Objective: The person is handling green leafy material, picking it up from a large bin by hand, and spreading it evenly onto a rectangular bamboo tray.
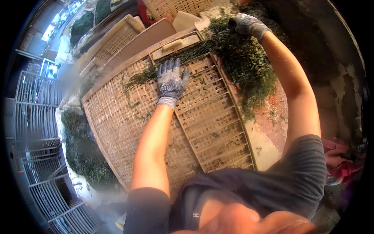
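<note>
Here, a heap of dark green leaves is seen piled at the far right edge of a woven bamboo tray, spilling onto the reddish floor. The left hand, gloved, is laid flat with fingers spread on the tray, grasping nothing. The right hand, gloved, is curled into the leaves at the heap's top. More woven trays are stacked beyond.

a woven bamboo tray is seen tilted, with a slatted wooden frame laid on it. the gloved left hand is pressed flat on the weave, fingers spread; dark green leaves lie just beyond the fingertips. the gloved right hand is closed in the leaf heap.
</note>
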Tool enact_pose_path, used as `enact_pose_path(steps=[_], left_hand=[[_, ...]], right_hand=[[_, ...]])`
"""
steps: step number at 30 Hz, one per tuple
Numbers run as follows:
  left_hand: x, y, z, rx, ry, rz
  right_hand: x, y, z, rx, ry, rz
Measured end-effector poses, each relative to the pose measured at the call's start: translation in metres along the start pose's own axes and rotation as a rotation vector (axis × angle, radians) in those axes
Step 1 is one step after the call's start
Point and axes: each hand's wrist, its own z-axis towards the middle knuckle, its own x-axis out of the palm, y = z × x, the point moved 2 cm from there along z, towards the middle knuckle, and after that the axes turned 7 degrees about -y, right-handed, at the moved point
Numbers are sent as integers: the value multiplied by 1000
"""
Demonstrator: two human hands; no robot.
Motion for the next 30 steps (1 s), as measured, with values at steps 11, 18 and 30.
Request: enact_pose_path(steps=[11,18,30], left_hand=[[-4,-6,6,19,-36,-67],[-2,-1,3,16,-40,-49],[10,-5,-1,81,-17,-166]], right_hand=[[-10,-73,23,158,-232,488],[-79,-55,-15,301,-368,1317],[-212,122,-27,-542,-114,1340]])
